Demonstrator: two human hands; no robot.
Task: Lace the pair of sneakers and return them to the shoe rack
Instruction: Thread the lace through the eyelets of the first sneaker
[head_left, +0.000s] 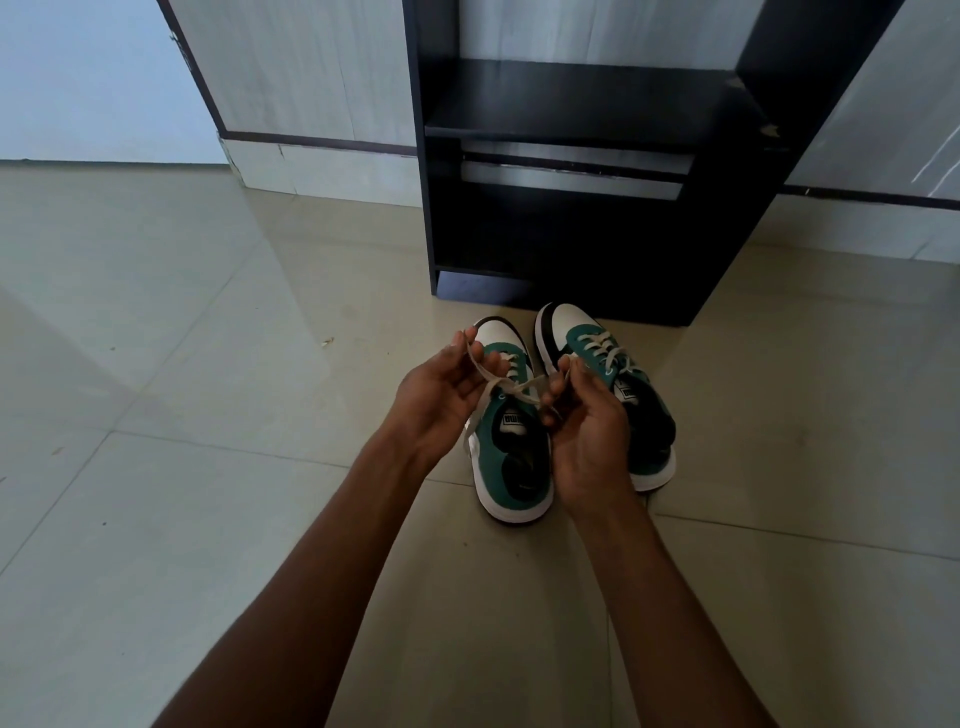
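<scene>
Both sneakers are sitting side by side on the tiled floor (208, 364), toes pointing at the dark shoe rack (571, 234), just in front of its base. Neither is on a shelf yet.

Right sneaker (613, 384): white lace is crossing the eyelets up the tongue, looking fully laced; whether it is knotted I cannot tell, the right hand is covering that part.

Left sneaker (511, 457): the lace (511, 387) is running through the eyelets and its two free ends are crossing over the tongue, so threading seems done here and tying is the step in hand.

Left hand (447, 395) is hovering over the left sneaker's toe side, fingers curling and pinching one lace end between thumb and fingertips. Right hand (587, 421) is hovering between the two shoes, fingers curling round the other end of the same lace. The ends are pulling into an X between the hands, no bow showing yet.

Progress call: roughly past the middle. Lacing looks complete on both, the knot on the left shoe is being started. Left to do: finishing that knot, checking the right one, lifting the pair onto a rack shelf (571, 104), which is standing bare in view.
</scene>
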